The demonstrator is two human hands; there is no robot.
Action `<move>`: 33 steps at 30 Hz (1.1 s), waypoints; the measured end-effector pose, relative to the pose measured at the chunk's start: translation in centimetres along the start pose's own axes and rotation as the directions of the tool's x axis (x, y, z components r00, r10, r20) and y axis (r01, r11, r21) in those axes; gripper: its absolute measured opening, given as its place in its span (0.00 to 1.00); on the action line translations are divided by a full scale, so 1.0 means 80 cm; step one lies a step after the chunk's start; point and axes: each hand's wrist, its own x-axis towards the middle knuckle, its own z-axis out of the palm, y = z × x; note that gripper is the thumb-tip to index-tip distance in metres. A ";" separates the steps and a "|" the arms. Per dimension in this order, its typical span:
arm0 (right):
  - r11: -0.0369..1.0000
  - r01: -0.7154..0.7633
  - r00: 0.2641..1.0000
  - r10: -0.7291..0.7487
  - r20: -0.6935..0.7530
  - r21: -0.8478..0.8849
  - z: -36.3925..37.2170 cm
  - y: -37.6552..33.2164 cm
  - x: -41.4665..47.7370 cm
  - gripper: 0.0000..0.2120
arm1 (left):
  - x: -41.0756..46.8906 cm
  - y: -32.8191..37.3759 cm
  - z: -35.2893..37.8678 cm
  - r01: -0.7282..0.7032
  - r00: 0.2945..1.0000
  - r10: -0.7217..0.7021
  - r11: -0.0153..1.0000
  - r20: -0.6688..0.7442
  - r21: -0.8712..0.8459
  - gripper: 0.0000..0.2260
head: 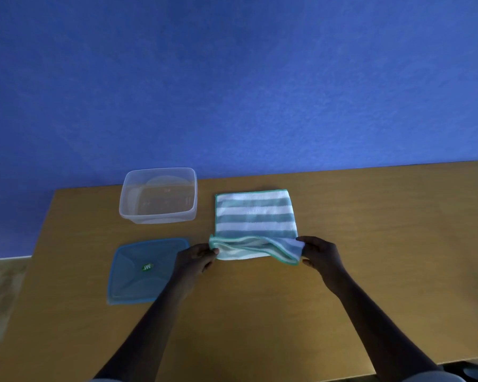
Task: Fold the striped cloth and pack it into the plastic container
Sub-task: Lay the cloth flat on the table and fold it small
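The striped cloth (254,216), teal and white with a green hem, lies on the wooden table (370,244), its near edge lifted and folded over. My left hand (195,259) pinches the near left corner. My right hand (322,255) pinches the near right corner. A clear plastic container (158,194) stands open and empty to the left of the cloth, near the table's far edge.
The container's blue lid (138,271) lies flat on the table in front of the container, just left of my left hand. A blue wall (232,78) rises behind the table. The floor (3,285) shows past the table's left edge.
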 end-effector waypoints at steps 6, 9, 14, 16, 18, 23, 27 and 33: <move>0.899 0.243 0.931 -0.321 -0.172 -0.364 0.013 -0.001 0.006 0.07 | 0.009 -0.004 0.007 -0.170 0.975 0.203 0.943 -0.089 0.287 0.06; 0.846 0.339 0.898 -0.421 -0.127 -0.411 0.015 0.002 0.009 0.04 | 0.008 -0.006 0.009 -0.251 0.956 0.290 0.898 -0.055 0.363 0.07; 0.781 0.394 0.881 -0.472 -0.045 -0.486 0.014 0.018 0.007 0.06 | 0.004 -0.019 0.013 -0.313 0.927 0.372 0.825 -0.036 0.471 0.07; 0.762 0.405 0.880 -0.476 -0.012 -0.506 0.015 0.024 0.004 0.06 | 0.001 -0.024 0.013 -0.351 0.903 0.428 0.786 -0.039 0.509 0.06; 0.748 0.381 0.889 -0.457 -0.006 -0.544 0.016 0.029 0.004 0.06 | -0.001 -0.026 0.014 -0.372 0.880 0.472 0.754 -0.052 0.542 0.05; 0.742 0.301 0.919 -0.393 -0.025 -0.599 0.024 0.022 0.019 0.06 | 0.013 -0.020 0.020 -0.368 0.856 0.510 0.715 -0.084 0.594 0.06; 0.730 0.280 0.910 -0.408 -0.069 -0.624 0.035 0.003 0.042 0.06 | 0.039 -0.003 0.029 -0.333 0.842 0.521 0.707 -0.141 0.624 0.08; 0.769 0.144 0.945 -0.293 -0.143 -0.623 0.049 -0.014 0.080 0.10 | 0.076 0.025 0.043 -0.290 0.859 0.481 0.740 -0.176 0.606 0.08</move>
